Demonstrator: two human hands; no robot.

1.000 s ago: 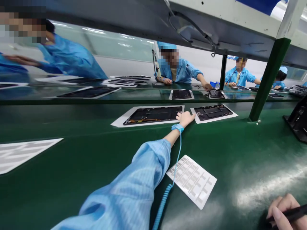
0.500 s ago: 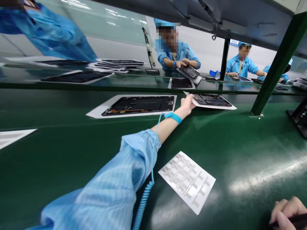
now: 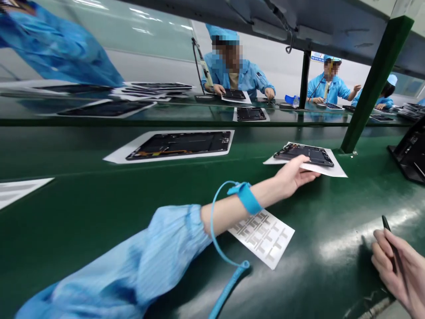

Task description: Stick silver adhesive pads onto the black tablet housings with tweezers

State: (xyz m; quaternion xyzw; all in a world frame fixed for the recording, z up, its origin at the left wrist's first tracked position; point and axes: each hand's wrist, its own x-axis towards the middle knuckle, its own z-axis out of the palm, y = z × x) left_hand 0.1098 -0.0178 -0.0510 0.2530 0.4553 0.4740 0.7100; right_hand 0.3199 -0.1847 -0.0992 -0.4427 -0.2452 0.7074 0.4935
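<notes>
Nothing readable here, honestly. The only real candidate is a small blue-and-white sign [image 3: 318,56] way in the background, and it's too tiny and blurry to make out. The sheet of labels [image 3: 270,239] on the table [image 3: 66,248] just shows grey shapes, no lettering I can spot.

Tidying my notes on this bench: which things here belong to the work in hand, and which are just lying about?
In hand:
- left hand, touching the white paper sheet
- tablet housing on that sheet
- right hand, holding a black pen-like tool

Lying about:
- sheet of die-cut labels
- second tablet housing
</notes>
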